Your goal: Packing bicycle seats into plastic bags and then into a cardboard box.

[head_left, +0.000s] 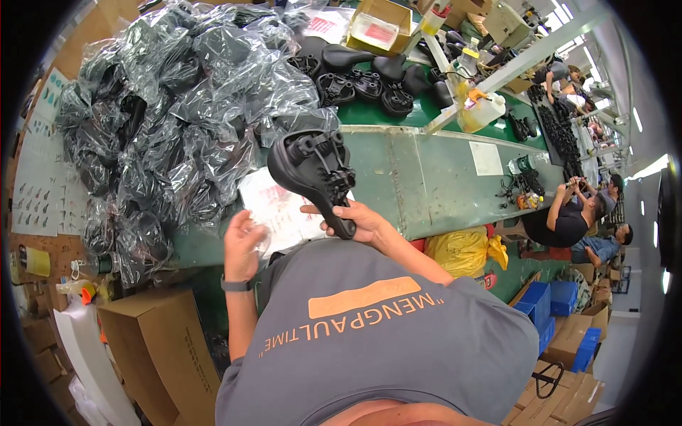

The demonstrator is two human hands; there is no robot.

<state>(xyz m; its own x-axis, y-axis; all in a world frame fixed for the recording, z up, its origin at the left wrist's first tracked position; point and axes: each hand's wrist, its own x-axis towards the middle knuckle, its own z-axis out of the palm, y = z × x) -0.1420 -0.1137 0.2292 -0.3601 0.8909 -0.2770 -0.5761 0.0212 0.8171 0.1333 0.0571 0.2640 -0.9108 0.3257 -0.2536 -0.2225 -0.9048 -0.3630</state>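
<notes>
A black bicycle saddle is tipped up in front of my body, its underside with clamp and springs showing. My right hand is closed round its narrow nose. To the left, my left hand is raised with its fingers loosely bent and apart, and I see nothing held in it. It is beside a flat stack of clear plastic bags with red print, which lies on the green worktable partly behind the saddle.
A large heap of plastic-wrapped saddles covers the table's left side. Bare saddles lie beyond a ledge, near a yellow box. A metal post rises at right. Cardboard boxes stand lower left; co-workers are far right.
</notes>
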